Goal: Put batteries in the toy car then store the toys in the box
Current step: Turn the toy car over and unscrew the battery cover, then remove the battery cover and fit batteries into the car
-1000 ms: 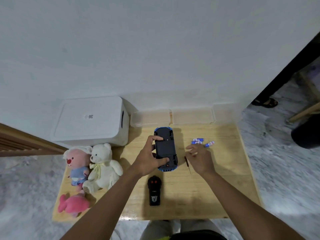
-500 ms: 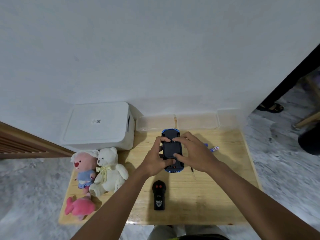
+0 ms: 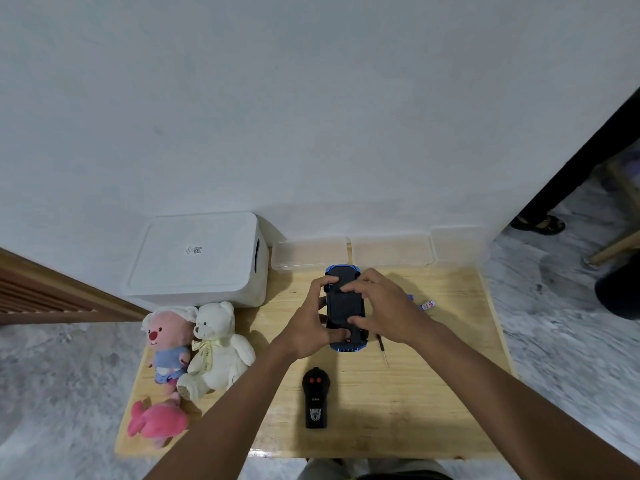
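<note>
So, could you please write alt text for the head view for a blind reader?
A person's left hand and right hand hold an upturned toy car on a table. Plush toys and a closed white box sit left; a black remote lies nearer.

Pale smooth wood table; matt white plastic box; fluffy cloth bear; car underside probably matt plastic.

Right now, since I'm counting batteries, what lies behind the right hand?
One battery lies clear on the table; a blue end of another peeks past the right hand. Any others are covered.
</note>
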`<state>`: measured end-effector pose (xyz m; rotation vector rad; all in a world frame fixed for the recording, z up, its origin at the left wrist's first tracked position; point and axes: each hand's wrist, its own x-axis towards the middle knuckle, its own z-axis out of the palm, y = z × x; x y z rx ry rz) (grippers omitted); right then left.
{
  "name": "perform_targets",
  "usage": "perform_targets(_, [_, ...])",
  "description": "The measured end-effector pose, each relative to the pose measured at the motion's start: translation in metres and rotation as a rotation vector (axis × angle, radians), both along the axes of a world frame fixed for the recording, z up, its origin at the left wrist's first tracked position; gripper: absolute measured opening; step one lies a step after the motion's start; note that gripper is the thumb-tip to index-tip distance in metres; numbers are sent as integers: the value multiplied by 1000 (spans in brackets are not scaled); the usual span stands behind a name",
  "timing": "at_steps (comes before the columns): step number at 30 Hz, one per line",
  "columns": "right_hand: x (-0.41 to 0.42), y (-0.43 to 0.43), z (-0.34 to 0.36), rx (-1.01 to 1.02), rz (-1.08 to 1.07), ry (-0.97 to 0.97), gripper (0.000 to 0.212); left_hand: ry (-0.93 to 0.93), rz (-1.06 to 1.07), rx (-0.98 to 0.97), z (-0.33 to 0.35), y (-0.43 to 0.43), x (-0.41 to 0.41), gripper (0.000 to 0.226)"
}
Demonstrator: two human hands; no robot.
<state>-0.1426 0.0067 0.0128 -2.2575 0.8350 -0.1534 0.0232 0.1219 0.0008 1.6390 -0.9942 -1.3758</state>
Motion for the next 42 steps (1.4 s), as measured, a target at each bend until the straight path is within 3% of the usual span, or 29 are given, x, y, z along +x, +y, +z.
perform_targets(13, [3, 0, 8, 17, 6, 27, 41, -6, -9, -7, -5, 5, -1, 93])
perform_targets(18, [1, -1, 7, 212, -93, -68, 43, -11, 8, -13, -4, 3, -1, 92])
perform_targets(26, [-20, -21, 9, 534, -341, -252, 27, -39, 8, 9, -12, 0, -2, 94])
perform_targets(31, [-73, -29, -18, 637, -424, -114, 31, -35, 13, 31, -21, -3, -5, 96])
perform_targets(37, [-116, -8, -63, 554, -611, 37, 28, -26, -2, 51, -29, -5, -17, 95])
perform_targets(42, [-120, 1, -85, 485, -627, 90, 29, -21, -11, 59, -33, -5, -24, 96])
